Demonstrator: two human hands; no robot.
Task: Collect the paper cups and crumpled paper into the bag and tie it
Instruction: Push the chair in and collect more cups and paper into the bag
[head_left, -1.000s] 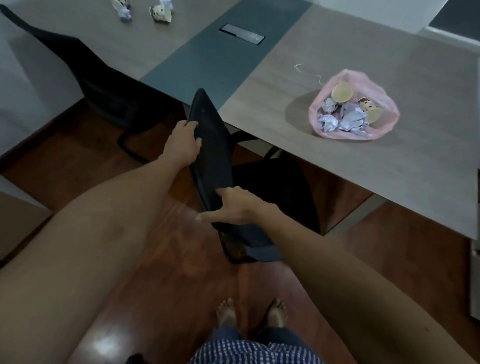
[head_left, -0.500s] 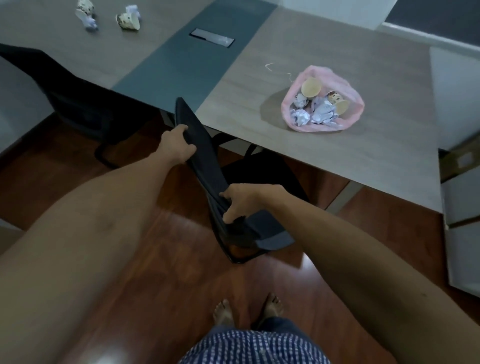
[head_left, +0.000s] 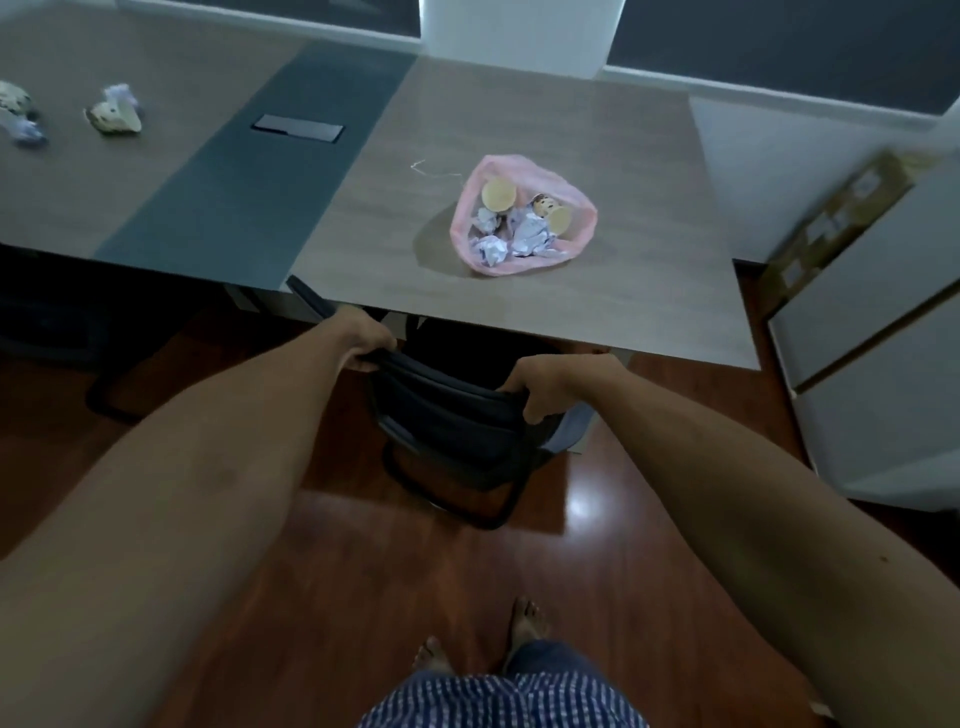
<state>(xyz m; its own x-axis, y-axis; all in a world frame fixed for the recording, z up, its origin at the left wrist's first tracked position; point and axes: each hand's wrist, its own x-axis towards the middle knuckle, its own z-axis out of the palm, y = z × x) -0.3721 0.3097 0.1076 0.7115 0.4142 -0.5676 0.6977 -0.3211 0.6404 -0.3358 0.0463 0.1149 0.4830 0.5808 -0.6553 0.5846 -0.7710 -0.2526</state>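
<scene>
Bag (head_left: 519, 262) with cups (head_left: 500, 195), apparently crumpled paper (head_left: 491, 249) inside

No words or numbers can be read; the marks on the brown box (head_left: 836, 208) are too blurry.

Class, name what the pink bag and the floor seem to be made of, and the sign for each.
Bag: thin plastic film, probably; it is translucent and sags around its contents. Floor: reddish wood or laminate, glossy; it mirrors a bright patch of light.
</scene>
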